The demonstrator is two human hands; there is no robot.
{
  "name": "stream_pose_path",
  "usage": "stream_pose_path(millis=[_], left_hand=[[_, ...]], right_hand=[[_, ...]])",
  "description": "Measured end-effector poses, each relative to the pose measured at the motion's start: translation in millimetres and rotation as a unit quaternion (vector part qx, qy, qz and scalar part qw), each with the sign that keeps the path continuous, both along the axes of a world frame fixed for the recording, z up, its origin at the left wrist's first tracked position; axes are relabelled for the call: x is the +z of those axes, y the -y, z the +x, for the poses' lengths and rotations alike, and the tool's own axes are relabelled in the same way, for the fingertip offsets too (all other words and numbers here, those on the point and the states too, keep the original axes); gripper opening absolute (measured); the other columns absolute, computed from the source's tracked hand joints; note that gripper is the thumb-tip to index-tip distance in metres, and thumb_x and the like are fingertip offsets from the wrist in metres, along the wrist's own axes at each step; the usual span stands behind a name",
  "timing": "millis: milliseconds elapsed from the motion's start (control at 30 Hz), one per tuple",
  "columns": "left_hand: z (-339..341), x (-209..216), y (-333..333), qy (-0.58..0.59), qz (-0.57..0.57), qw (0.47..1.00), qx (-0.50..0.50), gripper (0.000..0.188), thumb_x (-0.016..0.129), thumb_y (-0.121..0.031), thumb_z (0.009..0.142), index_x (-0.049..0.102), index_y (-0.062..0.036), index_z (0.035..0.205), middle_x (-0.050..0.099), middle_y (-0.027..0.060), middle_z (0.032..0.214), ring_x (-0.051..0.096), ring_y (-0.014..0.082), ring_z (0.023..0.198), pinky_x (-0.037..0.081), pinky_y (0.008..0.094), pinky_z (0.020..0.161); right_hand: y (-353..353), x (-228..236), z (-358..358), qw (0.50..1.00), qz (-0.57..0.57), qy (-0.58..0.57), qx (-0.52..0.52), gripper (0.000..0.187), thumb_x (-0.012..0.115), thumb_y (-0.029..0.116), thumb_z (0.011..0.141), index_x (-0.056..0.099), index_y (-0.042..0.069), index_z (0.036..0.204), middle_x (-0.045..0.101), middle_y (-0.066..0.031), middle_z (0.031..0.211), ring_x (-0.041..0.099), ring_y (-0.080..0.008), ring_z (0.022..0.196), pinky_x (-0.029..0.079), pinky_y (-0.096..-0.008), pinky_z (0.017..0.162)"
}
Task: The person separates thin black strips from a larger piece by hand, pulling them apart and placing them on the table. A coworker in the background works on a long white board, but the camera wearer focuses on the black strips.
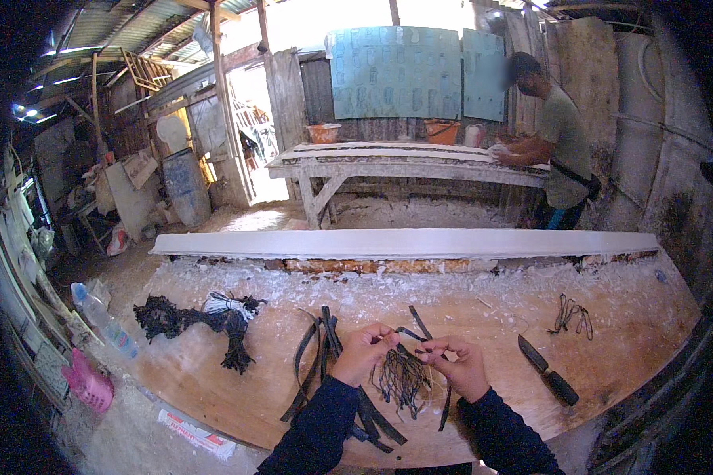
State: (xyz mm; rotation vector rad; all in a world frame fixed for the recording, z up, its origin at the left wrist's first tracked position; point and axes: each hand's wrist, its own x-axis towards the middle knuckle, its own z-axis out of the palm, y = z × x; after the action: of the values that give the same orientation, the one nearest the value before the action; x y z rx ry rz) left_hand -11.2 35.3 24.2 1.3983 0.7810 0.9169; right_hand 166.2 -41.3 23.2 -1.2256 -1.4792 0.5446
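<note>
My left hand [366,353] pinches one end of a short black strip [409,333], just above the wooden table. The fingers of my right hand [461,367] are closed at the strip's other end. Below and between the hands lies a bunch of thin dark cords [404,381], partly covered by my fingers. Several wider black strips [306,368] lie beside and under my left forearm. Another dark strip [418,321] pokes out beyond my hands. A knife [548,370] with a dark handle rests to the right of my right hand.
Tied black cord bundles [236,340], one with a white cord bunch [228,304], lie at left on the table [483,309]. A small cord tangle [570,317] lies at right. A long white moulding [404,243] spans the far edge. Beyond, a person [562,134] works at a bench [420,165].
</note>
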Motion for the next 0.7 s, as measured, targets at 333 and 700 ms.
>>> stream_pose_path(millis=[333, 700], left_hand=[[10, 7, 18, -0.060, 0.170, 0.955, -0.238, 0.023, 0.063, -0.025, 0.078, 0.055, -0.0032, 0.076, 0.052, 0.0016, 0.078, 0.048, 0.0125, 0.075, 0.038, 0.0264, 0.070], [2, -5, -3, -0.005, 0.110, 0.983, 0.144, 0.014, 0.067, -0.010, 0.070, 0.057, -0.0044, 0.078, 0.054, -0.0008, 0.066, 0.049, 0.0065, 0.056, 0.038, 0.0207, 0.049]], right_hand=[[-13, -12, 14, 0.985, 0.003, 0.001, -0.175, 0.017, 0.061, 0.005, 0.070, 0.064, 0.007, 0.087, 0.054, -0.0048, 0.065, 0.051, -0.0207, 0.063, 0.039, -0.0324, 0.064], [-5, -3, 10, 0.987, -0.055, -0.145, -0.028, 0.012, 0.069, 0.009, 0.068, 0.066, 0.006, 0.079, 0.052, -0.0060, 0.095, 0.050, -0.0184, 0.093, 0.040, -0.0314, 0.081]])
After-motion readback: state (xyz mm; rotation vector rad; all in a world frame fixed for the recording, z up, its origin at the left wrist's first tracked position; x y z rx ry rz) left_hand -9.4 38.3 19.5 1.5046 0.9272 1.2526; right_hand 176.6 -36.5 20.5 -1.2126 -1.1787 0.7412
